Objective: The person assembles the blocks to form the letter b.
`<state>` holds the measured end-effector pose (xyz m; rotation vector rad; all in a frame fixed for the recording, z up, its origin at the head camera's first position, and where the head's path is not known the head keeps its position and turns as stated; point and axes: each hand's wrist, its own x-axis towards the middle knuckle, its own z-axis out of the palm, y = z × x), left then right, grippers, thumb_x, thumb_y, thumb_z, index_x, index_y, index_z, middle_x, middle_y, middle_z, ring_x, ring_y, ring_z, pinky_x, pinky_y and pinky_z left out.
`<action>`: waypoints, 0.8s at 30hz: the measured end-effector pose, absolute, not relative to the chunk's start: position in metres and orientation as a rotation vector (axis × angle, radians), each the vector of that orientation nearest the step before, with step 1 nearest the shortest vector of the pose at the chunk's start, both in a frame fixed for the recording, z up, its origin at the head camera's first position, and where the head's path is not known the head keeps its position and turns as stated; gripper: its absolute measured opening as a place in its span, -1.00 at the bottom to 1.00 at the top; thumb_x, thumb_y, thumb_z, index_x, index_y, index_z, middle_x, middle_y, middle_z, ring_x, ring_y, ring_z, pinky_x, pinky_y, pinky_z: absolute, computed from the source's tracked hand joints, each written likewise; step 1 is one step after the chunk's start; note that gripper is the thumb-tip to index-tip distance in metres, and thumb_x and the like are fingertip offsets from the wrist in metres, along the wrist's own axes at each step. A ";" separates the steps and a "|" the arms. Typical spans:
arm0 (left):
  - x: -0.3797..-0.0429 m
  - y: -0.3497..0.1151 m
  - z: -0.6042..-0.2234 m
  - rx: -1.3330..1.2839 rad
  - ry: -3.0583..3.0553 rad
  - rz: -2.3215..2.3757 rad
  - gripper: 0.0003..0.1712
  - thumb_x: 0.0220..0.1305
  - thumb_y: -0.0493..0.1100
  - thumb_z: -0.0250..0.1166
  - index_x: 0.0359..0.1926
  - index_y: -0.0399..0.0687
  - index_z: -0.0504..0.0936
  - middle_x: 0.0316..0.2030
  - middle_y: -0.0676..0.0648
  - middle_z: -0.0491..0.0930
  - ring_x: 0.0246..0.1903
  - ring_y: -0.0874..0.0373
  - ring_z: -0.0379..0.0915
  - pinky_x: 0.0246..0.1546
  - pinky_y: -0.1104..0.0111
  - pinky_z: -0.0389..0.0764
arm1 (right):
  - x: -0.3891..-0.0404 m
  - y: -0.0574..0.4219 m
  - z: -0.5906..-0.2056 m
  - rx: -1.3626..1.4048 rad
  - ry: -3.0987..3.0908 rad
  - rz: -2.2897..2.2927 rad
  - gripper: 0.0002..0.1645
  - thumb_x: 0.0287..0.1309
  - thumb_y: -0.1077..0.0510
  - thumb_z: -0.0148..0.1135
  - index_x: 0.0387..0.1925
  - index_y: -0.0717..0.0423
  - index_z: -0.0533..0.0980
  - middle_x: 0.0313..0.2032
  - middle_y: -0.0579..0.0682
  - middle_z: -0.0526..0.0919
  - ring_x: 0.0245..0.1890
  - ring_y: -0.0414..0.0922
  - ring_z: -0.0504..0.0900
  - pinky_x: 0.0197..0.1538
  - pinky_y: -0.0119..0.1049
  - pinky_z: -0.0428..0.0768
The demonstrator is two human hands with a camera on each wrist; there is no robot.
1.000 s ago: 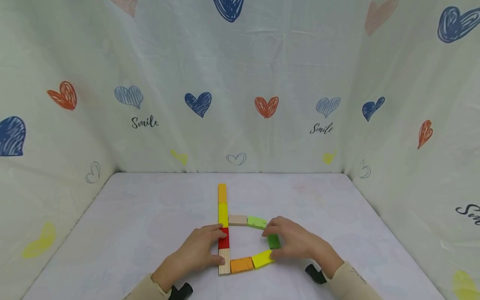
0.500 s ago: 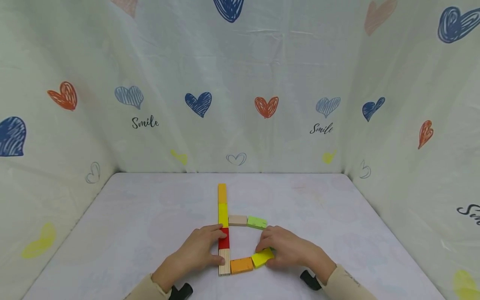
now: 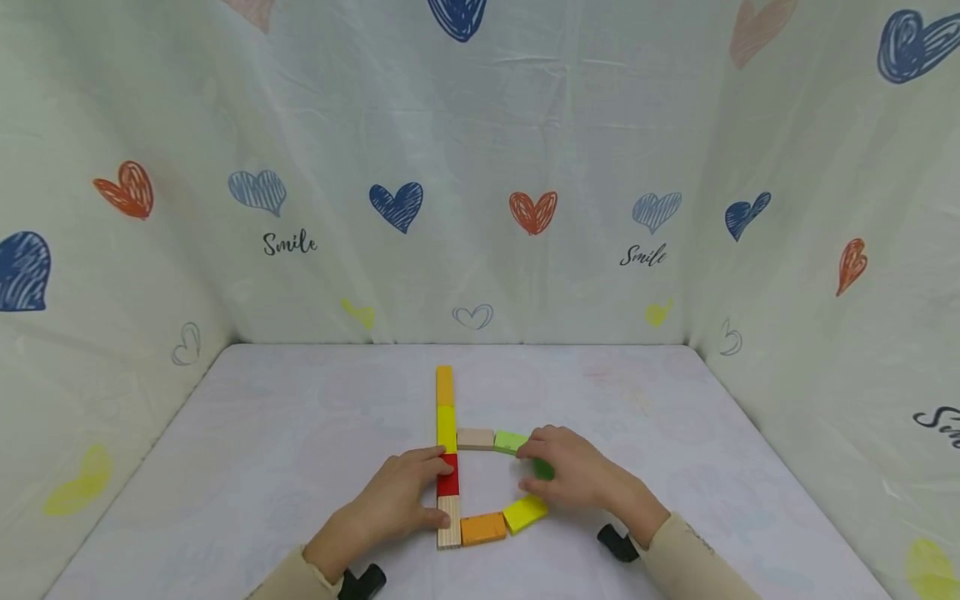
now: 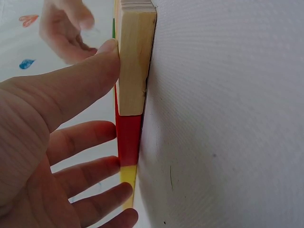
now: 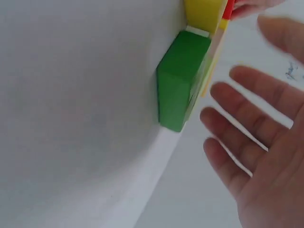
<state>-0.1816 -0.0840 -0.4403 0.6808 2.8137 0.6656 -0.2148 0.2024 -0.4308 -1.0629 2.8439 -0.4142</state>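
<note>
Colored wooden blocks form a straight column with a curved row on its right. My left hand (image 3: 396, 498) rests along the column, its thumb at the plain wood block (image 3: 448, 533) and its fingers at the red block (image 3: 448, 485). Farther up are a yellow block (image 3: 446, 427) and a golden-yellow block (image 3: 444, 385). My right hand (image 3: 583, 477) hovers with extended fingers over the curve, partly covering the dark green block (image 3: 543, 470). In the right wrist view its fingers stand apart from that green block (image 5: 178, 85). Nothing is held there.
The curve also contains a beige block (image 3: 476, 438), a light green block (image 3: 507, 441), a second yellow block (image 3: 525, 513) and an orange block (image 3: 483, 529). A white tabletop (image 3: 315, 400) carries everything. Heart-printed cloth (image 3: 472, 250) stands around the back and sides.
My right hand was at the yellow block of the curve half a second ago. It has left that block and moved away from me, toward the green blocks. My left hand stays put.
</note>
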 end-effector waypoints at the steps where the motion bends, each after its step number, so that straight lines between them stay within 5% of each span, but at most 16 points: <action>1: -0.182 -0.084 -0.440 0.678 2.811 0.666 -0.30 -0.14 0.10 0.55 0.09 0.02 0.60 0.25 -0.11 0.40 0.24 -0.10 0.27 0.20 -0.06 0.30 | -0.219 0.202 -0.432 -1.051 2.882 -0.413 -0.58 0.15 -0.15 0.25 -0.02 -0.08 0.59 -0.12 -0.22 0.55 -0.12 -0.25 0.45 0.02 -0.20 0.50; 9: -0.182 -0.085 -0.439 0.700 2.819 0.671 -0.30 -0.15 0.09 0.55 0.08 0.00 0.60 0.24 -0.12 0.41 0.23 -0.11 0.28 0.18 -0.07 0.31 | -0.242 0.196 -0.439 -0.982 2.992 -0.364 -0.53 0.14 -0.09 0.29 0.02 0.06 0.56 -0.10 -0.10 0.56 -0.15 -0.16 0.51 -0.07 -0.19 0.54; 24: -0.180 -0.084 -0.439 0.686 2.826 0.658 -0.30 -0.15 0.10 0.55 0.08 0.02 0.60 0.25 -0.10 0.41 0.23 -0.09 0.27 0.18 -0.04 0.32 | -0.247 0.191 -0.443 -0.943 2.972 -0.283 -0.61 0.15 -0.02 0.31 -0.01 0.03 0.58 -0.18 -0.16 0.56 -0.24 -0.24 0.45 -0.15 -0.29 0.52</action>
